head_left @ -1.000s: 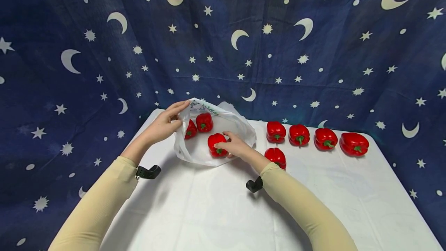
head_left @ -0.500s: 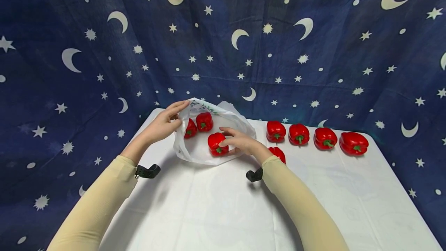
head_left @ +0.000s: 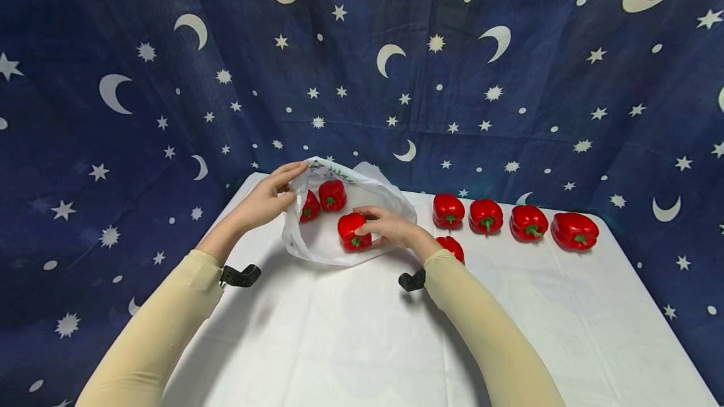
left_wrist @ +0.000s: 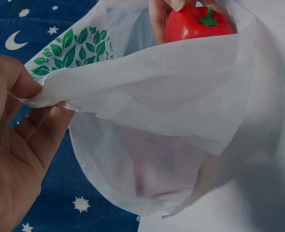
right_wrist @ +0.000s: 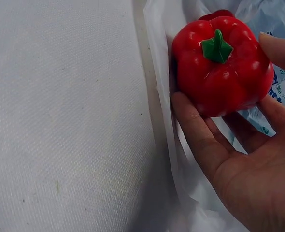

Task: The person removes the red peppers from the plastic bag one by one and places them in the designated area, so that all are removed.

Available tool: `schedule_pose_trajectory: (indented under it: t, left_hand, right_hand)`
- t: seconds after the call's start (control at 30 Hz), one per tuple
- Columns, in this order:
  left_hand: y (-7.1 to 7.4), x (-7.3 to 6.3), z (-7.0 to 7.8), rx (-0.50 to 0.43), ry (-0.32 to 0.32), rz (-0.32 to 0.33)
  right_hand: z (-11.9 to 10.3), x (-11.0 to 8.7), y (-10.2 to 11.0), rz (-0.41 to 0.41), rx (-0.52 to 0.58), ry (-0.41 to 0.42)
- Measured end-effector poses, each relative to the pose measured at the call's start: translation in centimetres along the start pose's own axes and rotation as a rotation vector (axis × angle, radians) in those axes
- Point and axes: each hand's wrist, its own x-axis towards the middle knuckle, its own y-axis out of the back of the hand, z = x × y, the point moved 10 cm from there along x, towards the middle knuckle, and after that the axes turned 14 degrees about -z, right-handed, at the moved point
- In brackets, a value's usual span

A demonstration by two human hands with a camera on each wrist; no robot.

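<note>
A white plastic bag [head_left: 322, 256] with a green leaf print lies on its side, mouth towards me. At its left rim, my left hand [head_left: 263, 205] pinches the plastic between thumb and fingers; the left wrist view shows the folded edge caught there. Two red bell peppers [head_left: 332, 195] rest deeper inside. Nearer the mouth sits another red bell pepper [right_wrist: 222, 70], stem facing me. My right hand [head_left: 390, 229] reaches into the bag beside this one, its fingers spread loosely about it and thumb touching its side. The palm stands off the pepper.
On the white-covered table [head_left: 362, 331], several red bell peppers [head_left: 485, 217] form a row to the right of the bag. One more pepper [head_left: 452, 248] lies before the row, partly hidden by my right forearm. A dark blue star-patterned cloth [head_left: 452, 80] hangs behind.
My right hand has loosened around the front pepper, its thumb drawing back to the right and its fingers spreading. The pepper stays in place in the bag. My left hand keeps holding the rim.
</note>
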Motion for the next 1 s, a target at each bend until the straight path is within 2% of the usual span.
schedule_pose_trajectory:
  t: [0.6,1.0]
  left_hand:
    - [-0.1,0.0,-0.3,-0.009,0.008,-0.005]
    - [-0.3,0.0,-0.2,0.008,0.025,-0.023]
  right_hand:
    - [-0.5,0.0,-0.8,-0.007,-0.003,0.045]
    - [-2.0,-1.9,-1.6,-0.026,-0.061,0.039]
